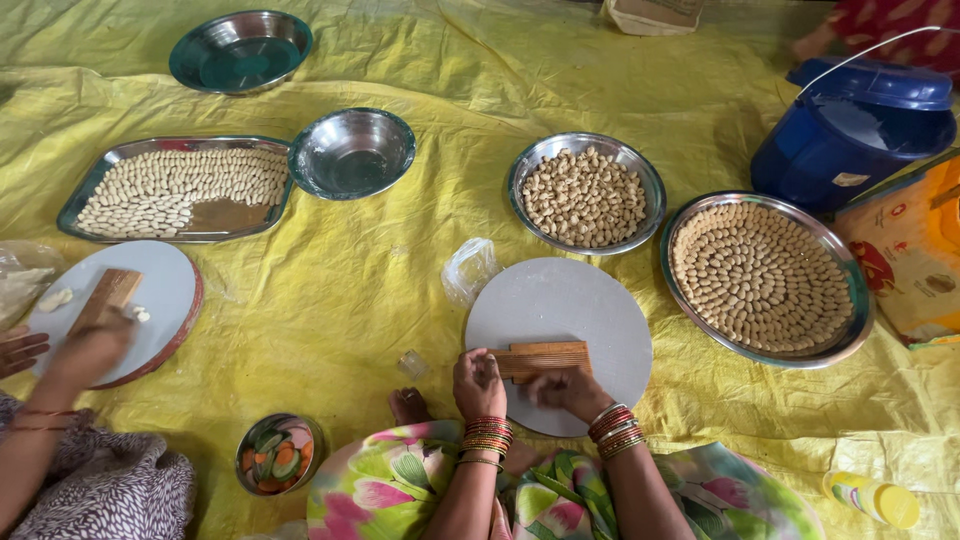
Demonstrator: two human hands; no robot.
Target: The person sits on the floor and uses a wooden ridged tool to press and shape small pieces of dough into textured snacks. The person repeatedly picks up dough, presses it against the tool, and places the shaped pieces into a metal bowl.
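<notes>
A ridged wooden comb-like board (547, 358) lies on a round grey board (570, 310) in front of me. My left hand (478, 383) grips the wooden board's left end. My right hand (566, 389) presses down on its near edge with fingers curled; whatever is under them is hidden. Both wrists wear several bangles. A round steel plate (586, 194) holds small dough pieces beyond the board, and a larger round tray (764, 277) at the right holds shaped pieces set in rings.
Another person's hand (90, 350) works a wooden board on a round board (150, 300) at the left. A rectangular tray of pieces (175, 190), two empty steel bowls (352, 152), a blue lidded container (850, 130), a small bowl of sliced vegetables (278, 455) and a yellow bottle (872, 497) lie on the yellow sheet.
</notes>
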